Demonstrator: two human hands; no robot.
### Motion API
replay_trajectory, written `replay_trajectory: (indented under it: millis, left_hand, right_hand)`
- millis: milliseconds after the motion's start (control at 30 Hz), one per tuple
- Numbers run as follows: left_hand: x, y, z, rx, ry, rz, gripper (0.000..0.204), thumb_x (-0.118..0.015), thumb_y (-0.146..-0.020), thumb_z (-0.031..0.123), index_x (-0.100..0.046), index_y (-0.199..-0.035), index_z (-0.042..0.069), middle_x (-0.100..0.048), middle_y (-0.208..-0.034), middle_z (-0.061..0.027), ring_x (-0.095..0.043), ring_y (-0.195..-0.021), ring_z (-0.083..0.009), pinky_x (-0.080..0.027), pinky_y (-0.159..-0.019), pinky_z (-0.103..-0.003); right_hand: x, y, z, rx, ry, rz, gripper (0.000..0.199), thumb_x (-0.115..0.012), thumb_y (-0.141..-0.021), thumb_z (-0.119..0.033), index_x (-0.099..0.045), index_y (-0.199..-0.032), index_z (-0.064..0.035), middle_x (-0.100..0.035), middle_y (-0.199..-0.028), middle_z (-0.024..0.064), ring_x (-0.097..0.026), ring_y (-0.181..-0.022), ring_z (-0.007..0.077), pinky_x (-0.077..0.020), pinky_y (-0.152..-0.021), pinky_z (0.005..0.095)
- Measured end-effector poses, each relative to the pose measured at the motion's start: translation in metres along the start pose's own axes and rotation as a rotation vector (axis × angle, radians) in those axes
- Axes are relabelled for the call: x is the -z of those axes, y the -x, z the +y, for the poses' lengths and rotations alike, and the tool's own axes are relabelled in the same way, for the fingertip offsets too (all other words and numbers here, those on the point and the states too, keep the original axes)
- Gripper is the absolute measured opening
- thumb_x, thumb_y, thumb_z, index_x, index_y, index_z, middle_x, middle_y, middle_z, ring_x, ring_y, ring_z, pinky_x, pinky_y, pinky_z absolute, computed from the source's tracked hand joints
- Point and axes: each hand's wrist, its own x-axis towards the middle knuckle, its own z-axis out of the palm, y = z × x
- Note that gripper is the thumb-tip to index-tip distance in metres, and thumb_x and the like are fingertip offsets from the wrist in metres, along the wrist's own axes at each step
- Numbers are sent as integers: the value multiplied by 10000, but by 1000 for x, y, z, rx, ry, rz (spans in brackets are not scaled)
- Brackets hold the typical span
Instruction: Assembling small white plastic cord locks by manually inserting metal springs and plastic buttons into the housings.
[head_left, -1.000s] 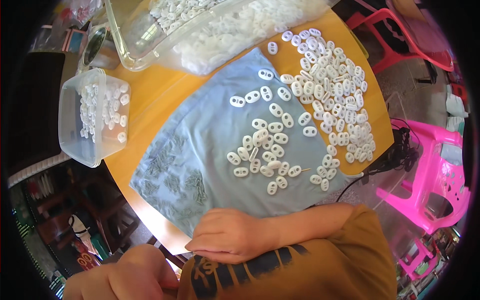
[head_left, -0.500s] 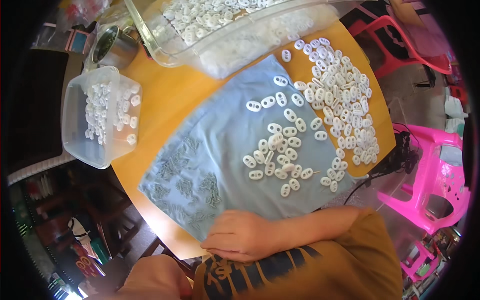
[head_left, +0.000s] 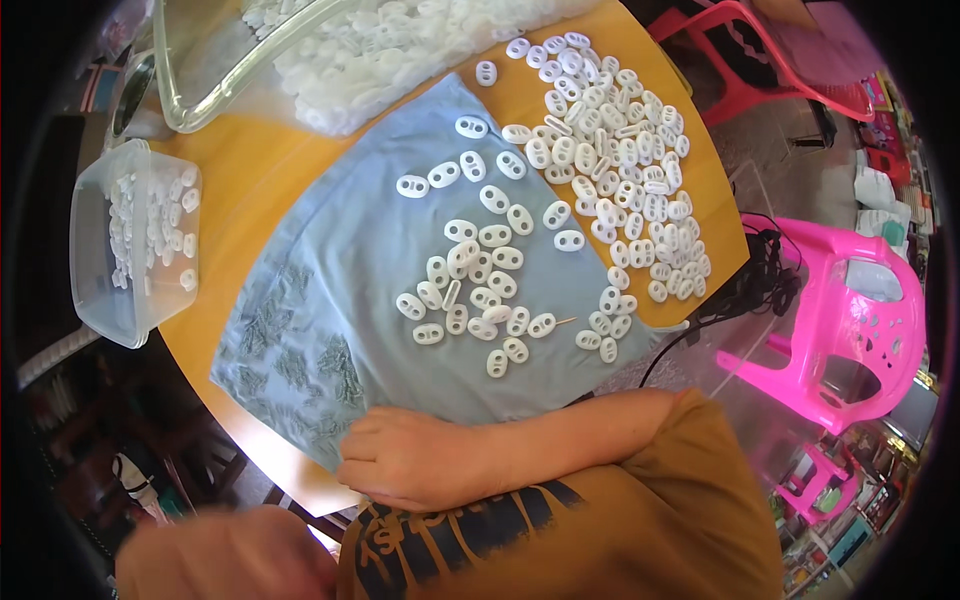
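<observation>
My right hand lies at the near edge of the blue cloth, close against my shirt. Its fingers are curled and pressed together, and whatever is inside them is hidden. Low at the left, my left hand is smeared by motion, away from the tabletop. Oval white plastic pieces with two holes, like cord stoppers, are scattered over the cloth. From one of them a thin stick pokes out. Small heaps of thin dark bits lie on the cloth's left part, too small to make out.
More white pieces form a pile at the table's right. A large clear bin full of them stands at the back, a smaller clear tub at the left. Pink and red chairs stand to the right, near a black cable.
The view has shifted, so the table and everything on it sit further left and higher. My left hand has come into view at the lower left. My right hand keeps its place by the cloth.
</observation>
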Motion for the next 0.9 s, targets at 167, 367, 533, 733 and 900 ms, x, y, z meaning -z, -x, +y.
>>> replay_trajectory:
  millis: [167, 367, 533, 733, 900]
  left_hand:
    - [-37, -36, -36, 175, -416, -22, 637, -671, -623, 186, -512, -1215, 14, -504, -1163, -192, -476, -1106, -337, -392, -937, -408]
    - [-67, -48, -60, 267, -778, -411, 918, -775, -596, 327, -336, -1385, 159, -205, -1461, -155, -153, -1363, -348, -125, -1064, -532]
    - [-73, -55, -85, 199, -901, -397, 885, -754, -610, 374, -362, -1372, 156, -233, -1460, -127, -199, -1353, -322, -152, -1066, -521]
    - [-66, -85, -104, 80, -1032, -280, 721, -670, -728, 347, -383, -1352, 129, -277, -1441, -125, -254, -1329, -314, -199, -1061, -499]
    - [-54, -104, -114, -9, -1052, -105, 742, -676, -732, 324, -354, -1363, 104, -307, -1415, -144, -304, -1295, -333, -225, -1044, -502]
  right_hand:
    - [31, -12, -10, -335, -614, -77, 102, -518, -752, -77, -570, -831, -43, -549, -840, 150, -533, -835, 302, -420, -732, 396]
    - [9, 6, -8, -68, -35, -74, 180, -465, -827, -102, -568, -953, -25, -564, -989, 193, -540, -975, 257, -412, -853, 375]
    - [2, 1, -5, -43, 57, 115, 151, -505, -743, -67, -587, -856, -8, -565, -875, 203, -548, -925, 310, -433, -798, 396]
    - [2, 2, -5, -77, -75, 27, 74, -570, -678, -87, -535, -683, -21, -552, -781, 145, -535, -782, 322, -441, -701, 415]
    - [4, 3, -3, -81, -86, 2, 98, -569, -697, -112, -509, -694, -35, -513, -753, 105, -512, -757, 287, -430, -683, 394]
